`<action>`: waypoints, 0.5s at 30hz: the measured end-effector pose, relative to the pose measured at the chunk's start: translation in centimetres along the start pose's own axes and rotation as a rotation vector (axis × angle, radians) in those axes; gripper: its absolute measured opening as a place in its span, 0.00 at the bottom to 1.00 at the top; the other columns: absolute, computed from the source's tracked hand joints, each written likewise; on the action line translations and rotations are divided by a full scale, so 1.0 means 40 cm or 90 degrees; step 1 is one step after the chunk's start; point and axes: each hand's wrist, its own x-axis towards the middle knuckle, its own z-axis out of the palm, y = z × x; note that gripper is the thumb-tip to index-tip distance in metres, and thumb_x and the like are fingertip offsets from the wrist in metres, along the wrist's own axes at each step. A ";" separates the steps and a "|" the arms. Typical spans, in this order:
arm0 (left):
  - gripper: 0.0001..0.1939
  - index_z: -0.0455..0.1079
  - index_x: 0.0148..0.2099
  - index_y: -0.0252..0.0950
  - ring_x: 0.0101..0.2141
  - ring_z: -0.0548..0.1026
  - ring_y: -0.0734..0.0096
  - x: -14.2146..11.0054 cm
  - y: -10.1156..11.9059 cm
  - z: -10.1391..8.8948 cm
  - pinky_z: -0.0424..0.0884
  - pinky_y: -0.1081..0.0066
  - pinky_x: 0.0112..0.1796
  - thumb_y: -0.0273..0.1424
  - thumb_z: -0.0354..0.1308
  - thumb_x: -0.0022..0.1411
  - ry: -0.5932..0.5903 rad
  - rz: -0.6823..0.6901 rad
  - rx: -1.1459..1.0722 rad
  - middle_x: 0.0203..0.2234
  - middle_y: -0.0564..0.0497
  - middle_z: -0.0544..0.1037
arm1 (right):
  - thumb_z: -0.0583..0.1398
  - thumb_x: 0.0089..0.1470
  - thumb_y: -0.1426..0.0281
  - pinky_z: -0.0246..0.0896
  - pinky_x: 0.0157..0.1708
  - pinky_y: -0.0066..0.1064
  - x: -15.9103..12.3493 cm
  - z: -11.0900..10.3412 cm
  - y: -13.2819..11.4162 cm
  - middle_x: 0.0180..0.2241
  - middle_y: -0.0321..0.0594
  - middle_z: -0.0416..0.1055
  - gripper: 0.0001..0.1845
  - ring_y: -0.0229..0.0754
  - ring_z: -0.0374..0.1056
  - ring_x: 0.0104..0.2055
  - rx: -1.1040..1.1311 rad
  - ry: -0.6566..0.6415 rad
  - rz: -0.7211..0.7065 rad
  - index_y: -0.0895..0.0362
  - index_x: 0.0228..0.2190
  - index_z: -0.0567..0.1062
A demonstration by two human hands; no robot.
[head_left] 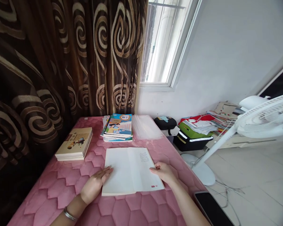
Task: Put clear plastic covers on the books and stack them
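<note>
An open book [122, 172] with mostly white pages lies flat on the pink quilted cover, with a small block of print at its upper right. The fingers of my left hand [96, 183] are stretched out over the book's left edge, resting on the page, and a silver bangle is on that wrist. At the right edge, my right hand [164, 173] pinches the book, thumb on the page and the other fingers curled beside and partly under it.
Beige books [74, 144] are stacked at the left, and colourful textbooks [118, 127] behind the open book. Clear plastic covers [146, 127] lie beside those. A dark tablet or phone [212, 208] sits at the right edge. A white fan [235, 128] stands on the floor, near a black-and-green bag [192, 138].
</note>
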 end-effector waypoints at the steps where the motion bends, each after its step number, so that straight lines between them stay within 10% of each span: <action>1: 0.27 0.63 0.59 0.42 0.54 0.69 0.75 -0.002 0.002 -0.004 0.68 0.69 0.54 0.18 0.41 0.62 -0.010 -0.009 -0.010 0.54 0.52 0.72 | 0.61 0.43 0.65 0.58 0.25 0.25 0.003 0.003 0.005 0.25 0.36 0.75 0.08 0.40 0.71 0.28 0.022 -0.002 0.002 0.55 0.21 0.68; 8: 0.18 0.74 0.44 0.39 0.43 0.77 0.64 0.095 0.089 -0.081 0.71 0.62 0.49 0.20 0.45 0.60 -0.143 -0.143 0.017 0.39 0.48 0.80 | 0.63 0.40 0.60 0.55 0.22 0.25 -0.011 0.006 0.018 0.18 0.29 0.68 0.15 0.37 0.66 0.23 0.170 0.023 0.004 0.54 0.20 0.63; 15: 0.23 0.62 0.60 0.38 0.62 0.57 0.59 0.169 0.248 0.025 0.51 0.49 0.61 0.35 0.50 0.63 -0.103 -0.113 -0.105 0.61 0.47 0.63 | 0.65 0.41 0.62 0.66 0.33 0.34 -0.037 -0.003 -0.014 0.30 0.40 0.78 0.18 0.47 0.74 0.33 0.509 -0.130 0.091 0.57 0.35 0.72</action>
